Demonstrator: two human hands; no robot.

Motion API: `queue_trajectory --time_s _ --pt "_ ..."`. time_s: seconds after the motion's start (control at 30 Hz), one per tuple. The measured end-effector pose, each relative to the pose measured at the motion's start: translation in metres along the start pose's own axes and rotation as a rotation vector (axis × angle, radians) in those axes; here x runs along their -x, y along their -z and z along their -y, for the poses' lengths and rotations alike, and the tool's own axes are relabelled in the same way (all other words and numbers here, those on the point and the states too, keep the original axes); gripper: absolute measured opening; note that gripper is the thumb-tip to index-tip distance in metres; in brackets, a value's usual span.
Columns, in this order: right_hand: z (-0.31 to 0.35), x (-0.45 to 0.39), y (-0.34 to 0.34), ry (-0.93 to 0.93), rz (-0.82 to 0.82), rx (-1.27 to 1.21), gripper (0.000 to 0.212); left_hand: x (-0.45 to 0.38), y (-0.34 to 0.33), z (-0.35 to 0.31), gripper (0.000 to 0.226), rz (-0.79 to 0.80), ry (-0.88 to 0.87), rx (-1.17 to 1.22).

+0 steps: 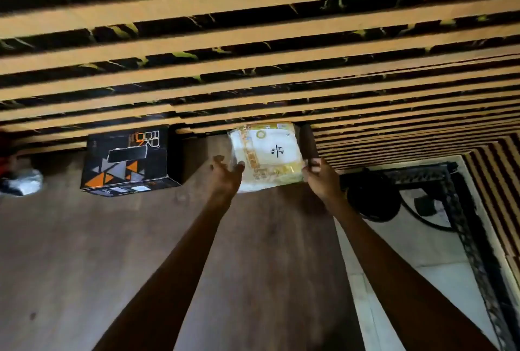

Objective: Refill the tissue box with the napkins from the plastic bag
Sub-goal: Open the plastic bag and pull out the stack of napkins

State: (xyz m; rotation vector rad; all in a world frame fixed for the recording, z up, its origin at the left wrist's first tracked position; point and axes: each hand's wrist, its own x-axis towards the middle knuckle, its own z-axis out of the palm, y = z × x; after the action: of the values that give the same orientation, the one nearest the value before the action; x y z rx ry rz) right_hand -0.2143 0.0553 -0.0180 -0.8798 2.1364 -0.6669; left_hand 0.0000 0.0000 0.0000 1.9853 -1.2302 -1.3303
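Observation:
A clear plastic bag of white napkins (267, 153), with yellow-orange print and handwritten marks, lies at the far edge of the brown table near the slatted wall. My left hand (226, 174) touches its left side with fingers spread. My right hand (319, 174) grips its right edge between thumb and fingers. The black tissue box (128, 160), patterned with orange and grey triangles and a dark slot on top, stands on the table to the left of the bag, apart from both hands.
The wooden table (140, 252) ends at the right, past my right arm. Beyond that edge, a black round object (371, 198) and a cable lie on the pale floor. A crumpled grey-white thing (24, 181) sits at the far left. The slatted wall (253, 41) stands behind.

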Motion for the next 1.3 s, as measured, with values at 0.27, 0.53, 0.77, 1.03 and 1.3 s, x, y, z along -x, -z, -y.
queue_trajectory --time_s 0.27,0.53,0.77,1.03,1.3 --pt "0.011 -0.001 -0.01 -0.068 0.135 -0.064 0.05 -0.012 -0.012 -0.01 0.03 0.099 0.104 -0.008" --pt "-0.001 0.095 -0.01 -0.063 0.141 0.002 0.055 0.051 0.032 0.038 0.019 0.167 0.078 0.132" --pt "-0.045 0.188 -0.044 -0.167 0.103 -0.114 0.054 0.116 0.073 0.114 0.022 0.141 0.095 0.102" --pt "-0.076 0.225 -0.065 -0.045 0.103 -0.006 0.067 0.135 0.096 0.159 0.052 0.163 -0.011 -0.129" --pt "-0.042 0.243 -0.068 0.372 0.111 0.666 0.04 0.129 0.094 0.132 0.073 0.411 -0.688 -0.953"
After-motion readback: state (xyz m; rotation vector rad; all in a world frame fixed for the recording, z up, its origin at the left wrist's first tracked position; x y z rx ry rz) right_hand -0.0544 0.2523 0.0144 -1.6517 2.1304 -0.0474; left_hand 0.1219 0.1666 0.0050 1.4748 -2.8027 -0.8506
